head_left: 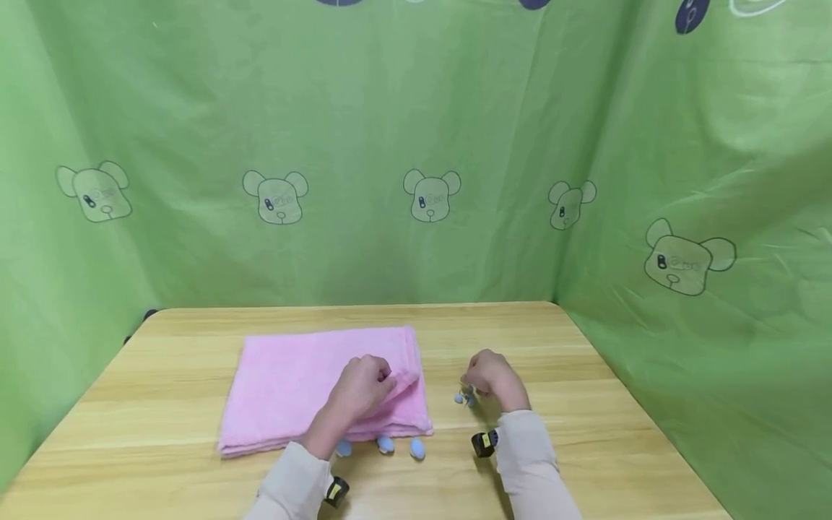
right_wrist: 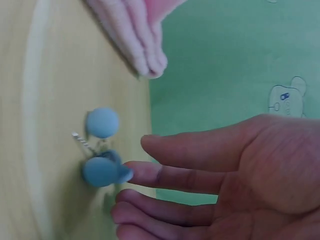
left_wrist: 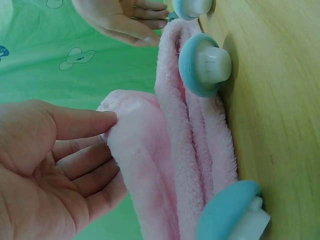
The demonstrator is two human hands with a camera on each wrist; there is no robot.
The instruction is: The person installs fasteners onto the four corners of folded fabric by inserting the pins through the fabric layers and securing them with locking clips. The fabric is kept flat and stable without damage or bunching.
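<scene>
My left hand (head_left: 359, 388) pinches one corner of the folded pink fleece cloth (head_left: 286, 383) between thumb and fingers, lifting it above the lower layers. Along the cloth's near edge are three mushroom-shaped fasteners (head_left: 417, 448) with blue caps and white bases; their caps (left_wrist: 192, 65) show closely in the left wrist view. To the right of the cloth, my right hand (head_left: 492, 375) is over a small cluster of blue-headed pins (right_wrist: 102, 122). One twisted metal shaft (right_wrist: 84, 142) shows. The index fingertip appears to touch a blue head; the thumb stands apart from it.
The wooden table (head_left: 585, 433) has rounded far corners. A green curtain (head_left: 351, 253) with bear-head drawings hangs behind it and along its sides. A small black device (head_left: 484, 443) sits at the right wrist, another black device (head_left: 336, 492) at the left.
</scene>
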